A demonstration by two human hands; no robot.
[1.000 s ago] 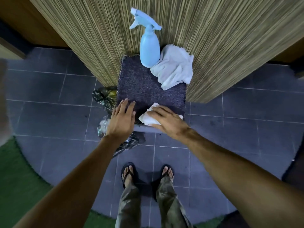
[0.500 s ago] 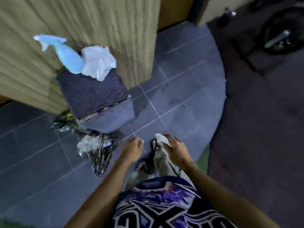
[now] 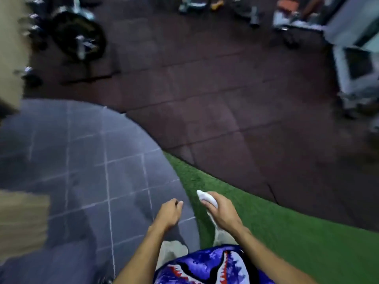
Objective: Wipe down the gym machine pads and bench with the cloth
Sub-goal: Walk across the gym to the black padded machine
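My right hand (image 3: 222, 212) is closed around a small white cloth (image 3: 206, 197), whose end sticks out above my fingers. It hangs low in front of my body, over the strip of green turf (image 3: 287, 232). My left hand (image 3: 169, 213) is beside it, fingers curled in, holding nothing. Blurred gym machines stand far off: a white frame (image 3: 352, 70) at the right and a black weight plate on a bar (image 3: 79, 36) at the upper left. No pad or bench is clearly visible.
Grey floor tiles (image 3: 82, 160) curve under my left side; dark reddish rubber mats (image 3: 205, 99) cover the gym floor ahead. Small equipment (image 3: 190, 5) lies along the far edge. A blurred beige wall edge (image 3: 12, 48) is at the left.
I have turned away from the carpeted step with the spray bottle and white towel; both are out of view. My right hand lifted the small cloth off the step and keeps it.
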